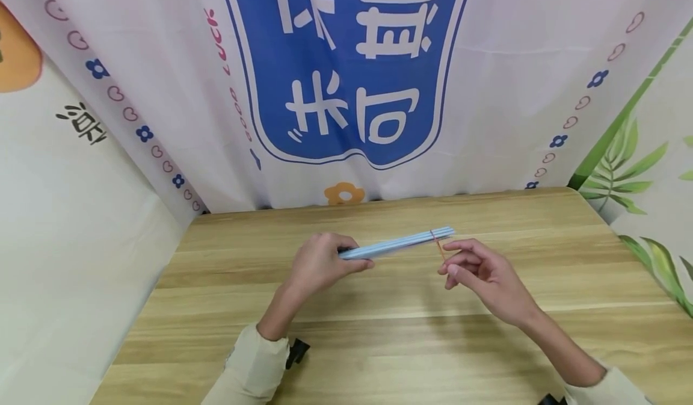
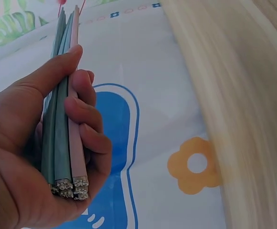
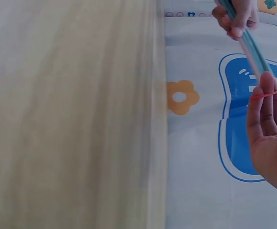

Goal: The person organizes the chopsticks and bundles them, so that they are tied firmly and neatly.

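My left hand grips a bundle of slim chopsticks above the table, thumb on one side and fingers curled round the other. Blue-green and pink chopsticks show in the left wrist view, their patterned silvery ends towards the camera. A thin red rubber band loops the bundle near its far right end. My right hand holds the other part of this band, stretched off the chopsticks towards me. In the right wrist view the rubber band runs across the fingers. Part of the bundle is hidden by the hands.
The wood-grain table lies under both hands. A white cloth with a blue printed panel hangs at its back edge. Pale walls stand to either side, the right one with leaf prints.
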A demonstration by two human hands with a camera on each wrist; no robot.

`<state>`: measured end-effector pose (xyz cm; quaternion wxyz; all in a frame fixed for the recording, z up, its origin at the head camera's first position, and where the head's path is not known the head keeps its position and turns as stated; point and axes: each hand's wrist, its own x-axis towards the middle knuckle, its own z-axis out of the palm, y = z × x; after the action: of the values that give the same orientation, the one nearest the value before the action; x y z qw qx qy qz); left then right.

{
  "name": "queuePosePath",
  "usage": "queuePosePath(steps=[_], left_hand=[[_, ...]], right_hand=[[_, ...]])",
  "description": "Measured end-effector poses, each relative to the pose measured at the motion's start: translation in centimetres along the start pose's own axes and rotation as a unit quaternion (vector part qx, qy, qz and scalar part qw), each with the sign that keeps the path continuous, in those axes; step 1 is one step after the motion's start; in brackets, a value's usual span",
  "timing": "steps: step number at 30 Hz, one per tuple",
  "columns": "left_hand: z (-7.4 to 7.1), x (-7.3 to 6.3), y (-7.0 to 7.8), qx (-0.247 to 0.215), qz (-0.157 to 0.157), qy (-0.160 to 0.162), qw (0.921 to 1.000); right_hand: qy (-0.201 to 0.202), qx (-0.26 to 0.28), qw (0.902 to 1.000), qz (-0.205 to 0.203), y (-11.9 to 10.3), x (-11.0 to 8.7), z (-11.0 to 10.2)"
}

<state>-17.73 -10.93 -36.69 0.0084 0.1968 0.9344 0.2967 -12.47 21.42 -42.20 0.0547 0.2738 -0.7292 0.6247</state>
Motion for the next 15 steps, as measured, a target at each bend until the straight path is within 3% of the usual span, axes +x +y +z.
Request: queuePosePath(steps=[12, 15], left_hand=[[-1.01, -0.14, 0.16, -0.049, -0.013, 0.001, 0.9987], [-0.96, -0.11, 0.14, -0.049, -0.016, -0.003, 0.9987]], right_hand=[[-0.063, 0.036, 0.9913, 0.11, 0.69, -0.02, -0.06], [-0.073, 0.037, 0.9901, 0.114, 0.64, -0.07, 0.4]])
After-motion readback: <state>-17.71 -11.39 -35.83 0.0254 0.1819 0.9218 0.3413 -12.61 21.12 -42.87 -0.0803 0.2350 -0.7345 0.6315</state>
